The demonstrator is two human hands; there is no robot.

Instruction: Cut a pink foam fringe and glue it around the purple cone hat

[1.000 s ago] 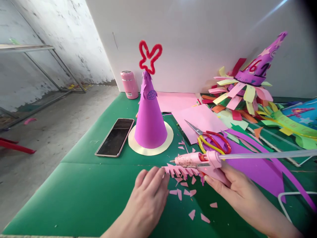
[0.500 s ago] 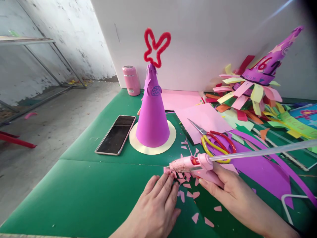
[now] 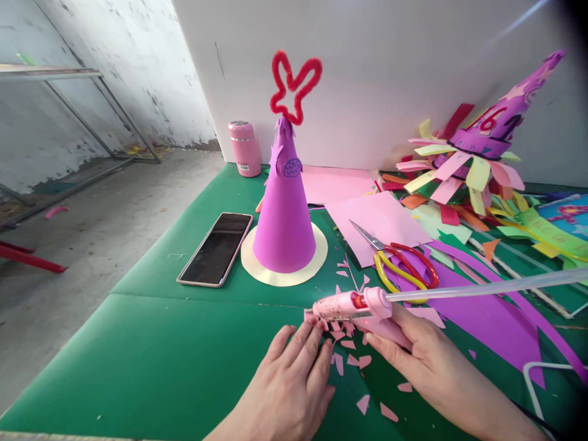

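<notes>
In my right hand [image 3: 427, 361] is a pink hot glue gun [image 3: 353, 306], with a long clear glue stick [image 3: 478, 286] running out of its back. Its nozzle rests at or just above a small pink paper piece [image 3: 309, 314]; I cannot tell if they touch. My left hand [image 3: 287, 376] lies palm down with fingers stretched out, the fingertips pressing on that piece. Small pink paper scraps [image 3: 362, 404] are scattered beneath and around the gun. Beyond my hands, a purple paper cone [image 3: 283, 226] stands upright on a pale yellow disc [image 3: 257, 269], topped by a red pipe-cleaner shape [image 3: 298, 98].
A phone [image 3: 215, 248] lies left of the cone, and a pink bottle [image 3: 245, 150] stands behind. Scissors [image 3: 399, 263] rest on pink and purple sheets at right. Further back leans a decorated purple cone hat [image 3: 496, 131] among coloured paper strips. A white wall borders the green table [image 3: 160, 355].
The glue gun's rear has dipped slightly while its nozzle stays by the pink piece. My left hand has barely moved, and the whole view has shifted a little.
</notes>
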